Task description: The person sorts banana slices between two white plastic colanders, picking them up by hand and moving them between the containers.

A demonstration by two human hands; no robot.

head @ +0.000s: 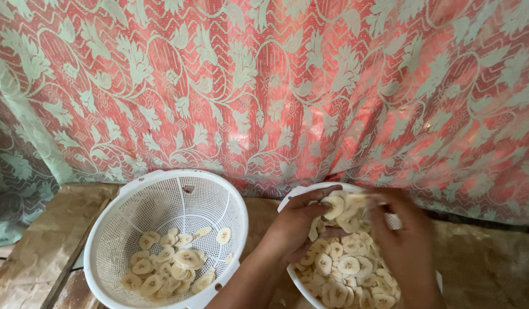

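Note:
A white perforated colander [122, 228] on the left holds a small layer of pale round banana slices [168, 264] at its bottom. To its right a second white bowl [301, 191] is heaped with many more slices [343, 269]. My left hand [299, 223] reaches over this bowl's rim and grips a clump of stuck slices [335, 207]. My right hand [403, 237], blurred, is on the same clump from the other side, fingers pinching at the slices.
A lace curtain [264, 86] with a leaf pattern over red hangs close behind both bowls. The bowls rest on a brown paper-covered surface [41, 240]; wooden boards [76, 286] show at the lower left.

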